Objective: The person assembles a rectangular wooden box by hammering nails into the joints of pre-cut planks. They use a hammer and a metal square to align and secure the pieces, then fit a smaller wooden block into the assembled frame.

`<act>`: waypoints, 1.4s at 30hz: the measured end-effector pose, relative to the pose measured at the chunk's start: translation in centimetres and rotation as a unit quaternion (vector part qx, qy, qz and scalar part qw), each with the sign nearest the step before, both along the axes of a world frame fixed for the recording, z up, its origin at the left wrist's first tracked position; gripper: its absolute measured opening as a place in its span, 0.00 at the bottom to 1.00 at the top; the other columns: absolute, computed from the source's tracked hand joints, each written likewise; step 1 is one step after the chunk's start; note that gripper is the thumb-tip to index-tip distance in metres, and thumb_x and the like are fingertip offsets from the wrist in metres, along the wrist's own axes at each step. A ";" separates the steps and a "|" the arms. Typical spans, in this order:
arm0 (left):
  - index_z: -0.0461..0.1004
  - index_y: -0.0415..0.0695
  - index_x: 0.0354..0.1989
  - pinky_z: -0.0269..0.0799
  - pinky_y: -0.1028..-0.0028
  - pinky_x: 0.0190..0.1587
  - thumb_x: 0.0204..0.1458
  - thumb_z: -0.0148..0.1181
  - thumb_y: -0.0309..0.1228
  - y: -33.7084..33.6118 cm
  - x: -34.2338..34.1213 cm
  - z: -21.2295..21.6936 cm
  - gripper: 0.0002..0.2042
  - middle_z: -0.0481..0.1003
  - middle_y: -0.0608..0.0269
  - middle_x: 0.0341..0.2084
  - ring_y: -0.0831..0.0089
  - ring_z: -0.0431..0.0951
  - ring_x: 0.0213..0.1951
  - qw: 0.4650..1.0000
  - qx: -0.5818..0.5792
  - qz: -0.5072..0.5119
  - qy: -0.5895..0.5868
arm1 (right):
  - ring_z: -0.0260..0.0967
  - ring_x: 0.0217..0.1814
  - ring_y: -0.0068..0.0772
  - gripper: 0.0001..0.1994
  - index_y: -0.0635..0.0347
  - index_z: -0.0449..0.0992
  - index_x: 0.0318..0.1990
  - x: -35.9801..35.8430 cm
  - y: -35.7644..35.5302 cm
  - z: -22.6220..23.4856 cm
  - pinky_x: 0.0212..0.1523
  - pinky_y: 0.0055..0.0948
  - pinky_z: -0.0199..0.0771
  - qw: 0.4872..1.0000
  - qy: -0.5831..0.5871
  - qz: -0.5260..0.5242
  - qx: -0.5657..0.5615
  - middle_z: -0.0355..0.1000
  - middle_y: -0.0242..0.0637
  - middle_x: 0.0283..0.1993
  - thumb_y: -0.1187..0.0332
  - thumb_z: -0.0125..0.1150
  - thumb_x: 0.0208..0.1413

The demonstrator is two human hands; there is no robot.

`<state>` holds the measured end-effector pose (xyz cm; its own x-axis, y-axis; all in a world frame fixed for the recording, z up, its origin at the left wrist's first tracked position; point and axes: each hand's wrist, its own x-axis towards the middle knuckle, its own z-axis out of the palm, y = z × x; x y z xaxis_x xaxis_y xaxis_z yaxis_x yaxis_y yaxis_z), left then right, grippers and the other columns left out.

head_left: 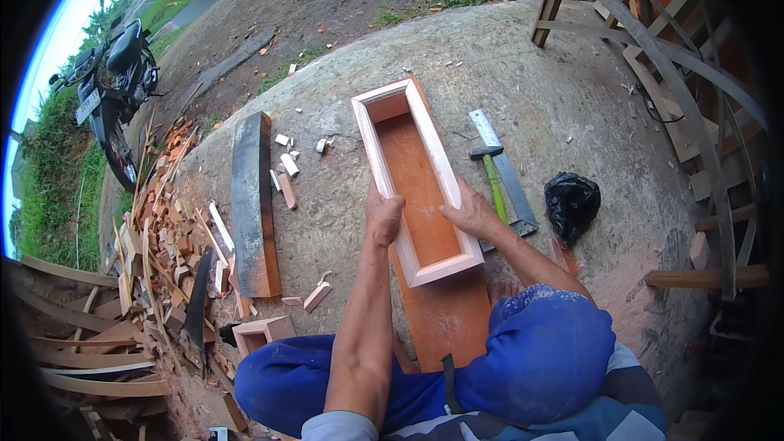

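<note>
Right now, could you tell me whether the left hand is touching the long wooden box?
Touching. The head view shows the left hand gripping the left wall of the long wooden box, thumb over its rim.

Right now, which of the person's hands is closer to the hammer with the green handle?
The right hand. It grips the right wall of the long wooden box, just beside the hammer. The left hand holds the box's left wall, on the far side from the hammer.

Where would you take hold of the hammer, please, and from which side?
Grip the green handle of the hammer from its right, hedged: it lies flat on the ruler, head away from the person, and the wooden box crowds its left.
</note>
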<state>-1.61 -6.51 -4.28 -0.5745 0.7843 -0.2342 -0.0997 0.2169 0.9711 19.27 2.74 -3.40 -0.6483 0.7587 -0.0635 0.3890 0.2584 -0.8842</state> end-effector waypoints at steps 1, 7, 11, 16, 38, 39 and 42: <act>0.65 0.35 0.66 0.74 0.63 0.58 0.44 0.55 0.14 0.1 0.1 -0.2 0.34 0.78 0.48 0.53 0.57 0.80 0.54 1.000 -0.004 0.001 -0.007 | 0.78 0.56 0.57 0.33 0.58 0.66 0.69 0.9 0.7 -0.2 0.58 0.47 0.76 1.000 0.000 -0.002 -0.030 0.79 0.57 0.52 0.57 0.65 0.57; 0.64 0.36 0.68 0.75 0.68 0.54 0.44 0.53 0.15 0.0 0.1 -0.4 0.36 0.78 0.51 0.51 0.62 0.81 0.49 1.000 -0.013 0.007 -0.018 | 0.77 0.55 0.55 0.28 0.60 0.76 0.60 11.9 1.9 -2.1 0.55 0.49 0.76 0.936 -0.272 -0.214 0.059 0.77 0.53 0.51 0.46 0.63 0.62; 0.64 0.36 0.69 0.75 0.68 0.55 0.43 0.53 0.14 0.8 0.1 0.2 0.36 0.78 0.52 0.51 0.62 0.80 0.49 0.999 0.042 0.011 -0.002 | 0.71 0.64 0.57 0.31 0.59 0.74 0.61 15.5 0.0 -4.8 0.61 0.51 0.71 0.905 -0.360 -0.222 0.042 0.68 0.55 0.63 0.46 0.67 0.59; 0.62 0.39 0.71 0.71 0.67 0.61 0.45 0.53 0.13 3.9 1.5 -0.1 0.38 0.71 0.47 0.61 0.60 0.76 0.58 0.987 0.033 0.148 0.046 | 0.79 0.46 0.51 0.26 0.67 0.76 0.52 15.4 1.0 -5.6 0.47 0.46 0.79 0.935 -0.277 -0.218 -0.049 0.81 0.49 0.47 0.57 0.76 0.52; 0.77 0.52 0.39 0.65 0.61 0.47 0.55 0.65 0.54 3.1 6.4 4.2 0.18 0.75 0.65 0.34 0.63 0.74 0.43 0.662 0.019 -0.461 0.591 | 0.68 0.19 0.18 0.13 0.51 0.72 0.53 16.6 -8.7 1.5 0.17 0.21 0.68 0.758 0.361 -0.433 -0.329 0.71 0.24 0.32 0.60 0.65 0.68; 0.79 0.52 0.41 0.66 0.61 0.49 0.57 0.64 0.55 3.3 6.8 4.3 0.19 0.76 0.65 0.35 0.62 0.74 0.44 0.670 0.004 -0.459 0.584 | 0.68 0.19 0.19 0.12 0.50 0.73 0.53 16.1 -8.9 1.4 0.17 0.21 0.68 0.726 0.362 -0.462 -0.359 0.72 0.24 0.33 0.60 0.65 0.68; 0.80 0.52 0.50 0.66 0.60 0.52 0.61 0.59 0.56 3.7 7.2 5.1 0.22 0.79 0.64 0.42 0.60 0.75 0.48 0.697 -0.022 -0.464 0.547 | 0.73 0.25 0.20 0.13 0.47 0.70 0.56 13.2 -9.7 0.9 0.21 0.23 0.73 0.727 0.381 -0.414 -0.394 0.74 0.26 0.36 0.60 0.63 0.69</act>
